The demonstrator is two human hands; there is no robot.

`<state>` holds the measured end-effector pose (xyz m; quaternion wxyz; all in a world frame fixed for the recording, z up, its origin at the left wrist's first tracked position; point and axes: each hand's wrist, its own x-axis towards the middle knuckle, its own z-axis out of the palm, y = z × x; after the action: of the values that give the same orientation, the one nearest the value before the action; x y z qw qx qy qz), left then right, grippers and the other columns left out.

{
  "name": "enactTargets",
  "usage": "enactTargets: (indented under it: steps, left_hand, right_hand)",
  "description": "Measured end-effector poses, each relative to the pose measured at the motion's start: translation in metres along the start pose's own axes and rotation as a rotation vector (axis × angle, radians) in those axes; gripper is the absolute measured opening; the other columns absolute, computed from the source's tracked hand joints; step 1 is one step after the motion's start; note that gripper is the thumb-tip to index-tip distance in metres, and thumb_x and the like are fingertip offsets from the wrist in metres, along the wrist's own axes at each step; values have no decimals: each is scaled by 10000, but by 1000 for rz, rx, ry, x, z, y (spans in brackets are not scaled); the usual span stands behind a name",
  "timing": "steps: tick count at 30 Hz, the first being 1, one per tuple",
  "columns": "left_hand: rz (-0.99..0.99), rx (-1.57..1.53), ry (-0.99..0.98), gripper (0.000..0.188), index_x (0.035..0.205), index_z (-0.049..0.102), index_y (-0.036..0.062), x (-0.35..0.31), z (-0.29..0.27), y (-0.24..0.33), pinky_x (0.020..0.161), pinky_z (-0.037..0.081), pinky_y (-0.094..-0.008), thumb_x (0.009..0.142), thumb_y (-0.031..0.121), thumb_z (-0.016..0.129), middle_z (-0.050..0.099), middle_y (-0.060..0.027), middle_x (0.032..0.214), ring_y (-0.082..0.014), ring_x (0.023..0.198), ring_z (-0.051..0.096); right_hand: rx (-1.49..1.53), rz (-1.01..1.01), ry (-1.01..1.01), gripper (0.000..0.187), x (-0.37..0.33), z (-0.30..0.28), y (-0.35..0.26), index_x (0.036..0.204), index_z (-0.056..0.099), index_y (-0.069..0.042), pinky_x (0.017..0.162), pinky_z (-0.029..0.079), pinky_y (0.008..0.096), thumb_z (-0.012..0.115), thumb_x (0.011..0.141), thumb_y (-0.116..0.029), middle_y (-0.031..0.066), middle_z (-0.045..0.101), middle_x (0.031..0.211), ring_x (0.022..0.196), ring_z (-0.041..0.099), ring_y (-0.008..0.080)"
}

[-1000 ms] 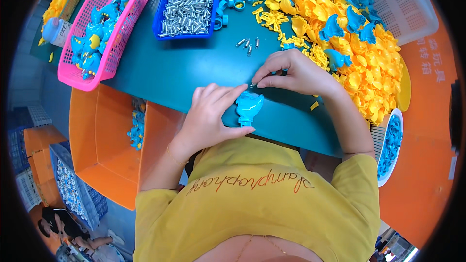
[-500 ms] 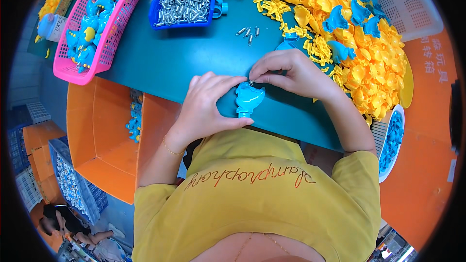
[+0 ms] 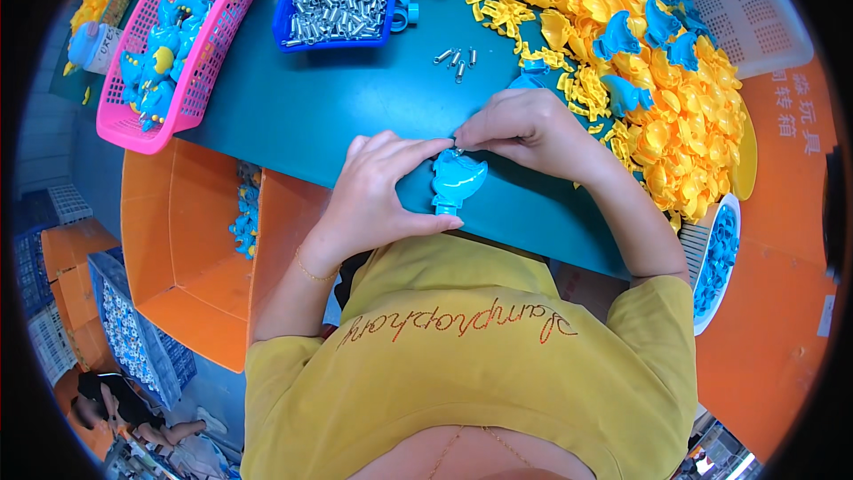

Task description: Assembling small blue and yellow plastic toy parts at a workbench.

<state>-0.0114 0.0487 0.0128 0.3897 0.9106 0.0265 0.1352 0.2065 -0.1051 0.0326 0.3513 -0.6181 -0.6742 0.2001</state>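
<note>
A glossy blue plastic toy part [image 3: 458,180] is gripped in my left hand [image 3: 378,187], its thumb at the bottom end and its fingers at the top. My right hand [image 3: 515,129] pinches a small metal piece [image 3: 458,149] against the top of that part. The piece is mostly covered by my fingertips and looks like the silvery metal cylinders [image 3: 458,60] lying loose on the green table beyond. Just behind my right hand, another blue plastic part [image 3: 530,76] rests on the table, partly hidden.
A blue tray [image 3: 338,0] of metal cylinders stands at the back. To its left is a pink basket [image 3: 200,80] of blue toys. Yellow plastic shells [image 3: 684,116] are heaped at right, beside a white basket [image 3: 733,213] of blue pieces. An orange box [image 3: 191,258] sits below the table's left edge.
My right hand has shifted very slightly, its fingertips still at the top of the blue part. The left hand keeps its hold in nearly the same place.
</note>
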Motion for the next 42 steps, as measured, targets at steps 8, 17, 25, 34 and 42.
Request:
enactTargets:
  steps: [8,17,25,34,42]
  left_hand:
    - [-97,-97,41,897,1375,610,145,-1,3,0,862,403,-334,594,394,973,725,15,1103,-172,838,560]
    - [-58,-12,-31,799,1319,662,190,2,-1,4,878,401,-345,604,375,967,717,-2,1126,-209,951,624]
    - [32,84,-15,739,1301,702,208,1,2,4,882,397,-353,633,409,946,723,-3,1178,-198,994,639]
    - [14,103,89,728,1274,703,163,1,8,5,897,419,-365,644,443,938,720,-23,1194,-210,1024,648]
    - [-30,98,97,776,1301,690,155,1,9,4,910,428,-358,632,440,960,709,-41,1194,-228,1017,615]
  right_hand:
    - [-161,-144,-36,330,7,4,0,1032,795,-93,760,587,361,796,726,32,45,776,1054,917,679,259]
    - [-314,-182,-29,343,1,14,-6,1086,764,-83,803,584,398,780,754,3,61,752,1143,962,672,303]
    - [-519,224,305,210,-4,-62,26,1050,804,-109,886,557,368,762,866,-15,62,745,1026,1008,674,258]
    - [-737,158,-82,186,28,-79,60,1004,830,-152,866,561,357,803,833,-84,0,699,1017,1058,628,230]
    - [-457,69,207,314,16,-67,36,1203,749,-127,843,551,369,750,900,-46,53,675,1017,1007,634,221]
